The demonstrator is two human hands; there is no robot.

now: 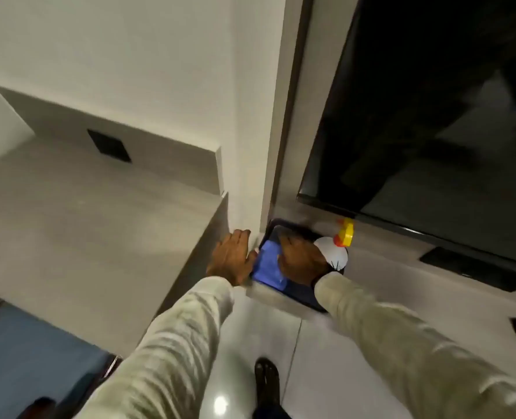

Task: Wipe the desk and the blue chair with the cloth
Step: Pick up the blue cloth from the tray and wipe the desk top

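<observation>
A blue cloth (267,266) lies in a dark tray (280,225) on a low grey ledge right of the grey desk (84,237). My right hand (303,261) rests on the cloth's right side; motion blur hides whether its fingers grip it. With fingers straight and apart, my left hand (234,257) is at the desk's right end, beside the tray's left rim, holding nothing. The blue chair (24,358) shows at the bottom left, tucked against the desk's front edge.
A white spray bottle (336,252) with a yellow and orange nozzle stands in the tray behind my right hand. A large dark screen (431,131) rises above the ledge. A white wall column separates desk and ledge. My sandalled foot (267,382) is on the glossy floor.
</observation>
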